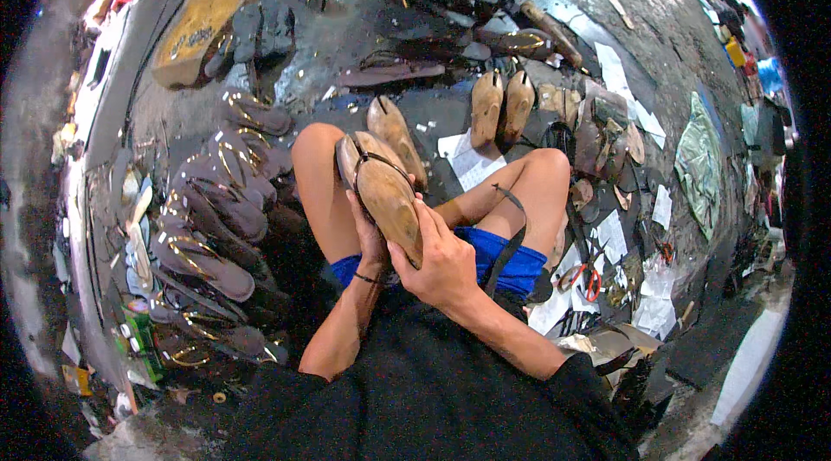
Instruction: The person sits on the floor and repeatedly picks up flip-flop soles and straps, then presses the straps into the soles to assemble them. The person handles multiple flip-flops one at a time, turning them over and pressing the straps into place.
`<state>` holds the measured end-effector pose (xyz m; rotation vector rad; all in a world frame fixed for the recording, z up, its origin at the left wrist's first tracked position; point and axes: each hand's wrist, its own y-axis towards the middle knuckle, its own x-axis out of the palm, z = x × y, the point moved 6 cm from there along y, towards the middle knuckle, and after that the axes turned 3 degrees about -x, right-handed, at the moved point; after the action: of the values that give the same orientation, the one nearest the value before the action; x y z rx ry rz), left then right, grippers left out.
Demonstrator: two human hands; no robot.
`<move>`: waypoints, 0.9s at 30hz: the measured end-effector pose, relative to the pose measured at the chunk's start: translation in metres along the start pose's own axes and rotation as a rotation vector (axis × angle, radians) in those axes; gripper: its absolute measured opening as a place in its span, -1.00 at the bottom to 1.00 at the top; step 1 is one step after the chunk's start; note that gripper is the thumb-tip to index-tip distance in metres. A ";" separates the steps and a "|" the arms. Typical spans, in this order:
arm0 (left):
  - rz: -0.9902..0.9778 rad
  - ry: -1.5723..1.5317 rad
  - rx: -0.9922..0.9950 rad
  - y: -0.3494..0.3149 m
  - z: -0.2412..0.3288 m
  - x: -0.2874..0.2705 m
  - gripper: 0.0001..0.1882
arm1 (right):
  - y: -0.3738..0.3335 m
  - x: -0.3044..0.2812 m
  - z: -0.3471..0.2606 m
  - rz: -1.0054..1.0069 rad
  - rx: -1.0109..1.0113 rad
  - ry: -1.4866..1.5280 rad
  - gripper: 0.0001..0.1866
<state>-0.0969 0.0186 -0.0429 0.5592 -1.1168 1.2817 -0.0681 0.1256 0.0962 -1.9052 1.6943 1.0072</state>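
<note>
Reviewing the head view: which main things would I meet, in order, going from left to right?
Dark sandals, held wooden last, right hand, two side-by-side wooden lasts, red-handled scissors, crumpled green sheet.

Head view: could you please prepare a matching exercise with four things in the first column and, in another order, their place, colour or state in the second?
Column one
1. wooden shoe form with dark strap
2. pair of wooden shoe forms
3. scissors
4. crumpled sheet

Column two
A. green, on the right side
B. held by the left hand and right hand
C. with red handles
D. side by side, beyond the hands

Right pairs: 1-B, 2-D, 3-C, 4-A
</note>
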 end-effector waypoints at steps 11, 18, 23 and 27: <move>-0.020 0.461 -0.180 -0.028 0.030 0.075 0.13 | 0.027 -0.068 0.004 0.142 -0.157 0.231 -0.46; 0.033 0.317 -0.045 -0.041 0.038 0.092 0.25 | 0.022 -0.081 -0.001 -0.132 -0.254 0.496 -0.03; 0.144 0.514 0.110 -0.044 0.055 0.078 0.13 | -0.011 -0.036 -0.001 -0.128 -0.157 0.215 0.09; 0.252 0.507 0.104 -0.056 0.065 0.089 0.09 | -0.021 -0.033 0.006 -0.142 -0.178 0.240 0.07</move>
<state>-0.0748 -0.0100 0.0758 0.1497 -0.7112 1.5950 -0.0495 0.1561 0.1129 -2.3069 1.6099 0.9332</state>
